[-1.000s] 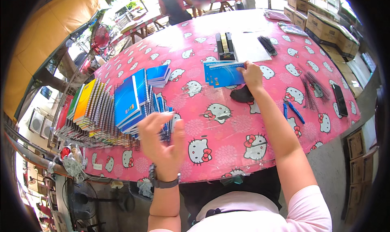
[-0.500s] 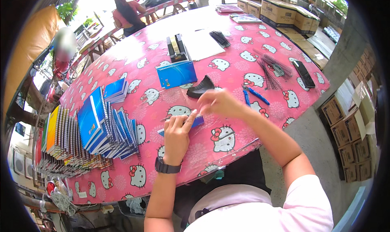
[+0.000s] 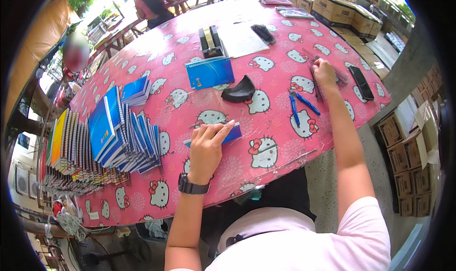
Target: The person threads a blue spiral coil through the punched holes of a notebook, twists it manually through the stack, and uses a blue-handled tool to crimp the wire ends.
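Note:
In the head view, my left hand (image 3: 207, 145) lies over a small blue notebook (image 3: 232, 134) near the table's front edge. Its fingers are closed on the book and hide most of it. Farther right, my right hand (image 3: 324, 74) reaches into a loose bunch of dark spiral binding coils (image 3: 341, 77), fingertips pinched together at the coils. A pair of blue-handled pliers (image 3: 301, 105) lies just left of that hand with its handles spread. Between the two hands sits a curved black piece (image 3: 238, 90).
Stacks of spiral notebooks (image 3: 107, 133) stand at the left. A blue notebook (image 3: 210, 74) leans by a tape dispenser (image 3: 210, 42), next to white paper (image 3: 244, 42) and a black bundle (image 3: 262, 34). A black phone (image 3: 361, 83) lies far right; cardboard boxes (image 3: 334, 9) stand behind.
My right hand has moved from beside the left hand to the coils at the right. The left hand has stayed on the small notebook. The view has shifted slightly.

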The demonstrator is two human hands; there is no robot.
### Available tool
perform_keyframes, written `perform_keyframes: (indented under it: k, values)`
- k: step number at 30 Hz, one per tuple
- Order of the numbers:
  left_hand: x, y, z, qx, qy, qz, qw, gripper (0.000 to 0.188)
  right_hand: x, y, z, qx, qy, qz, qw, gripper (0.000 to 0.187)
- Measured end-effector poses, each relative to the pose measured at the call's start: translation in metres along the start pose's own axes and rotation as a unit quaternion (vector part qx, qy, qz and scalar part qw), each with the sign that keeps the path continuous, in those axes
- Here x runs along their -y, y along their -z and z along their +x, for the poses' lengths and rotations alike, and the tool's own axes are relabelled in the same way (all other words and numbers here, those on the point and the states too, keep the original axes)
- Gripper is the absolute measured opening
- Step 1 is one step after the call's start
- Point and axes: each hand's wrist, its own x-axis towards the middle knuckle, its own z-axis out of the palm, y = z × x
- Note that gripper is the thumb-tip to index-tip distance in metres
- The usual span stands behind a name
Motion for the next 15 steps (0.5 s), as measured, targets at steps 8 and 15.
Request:
perform_keyframes:
  k: [8,15]
  values:
    - [-0.001,-0.002,0.008,-0.014,-0.011,-0.013,1.0,0.034,0.071,0.03,-0.025,0.05,0.176,0.064,0.981,0.024]
    - [-0.001,-0.005,0.004,-0.017,0.0,-0.017,1.0,0.036,0.205,0.019,-0.173,0.149,0.183,0.264,0.935,0.038]
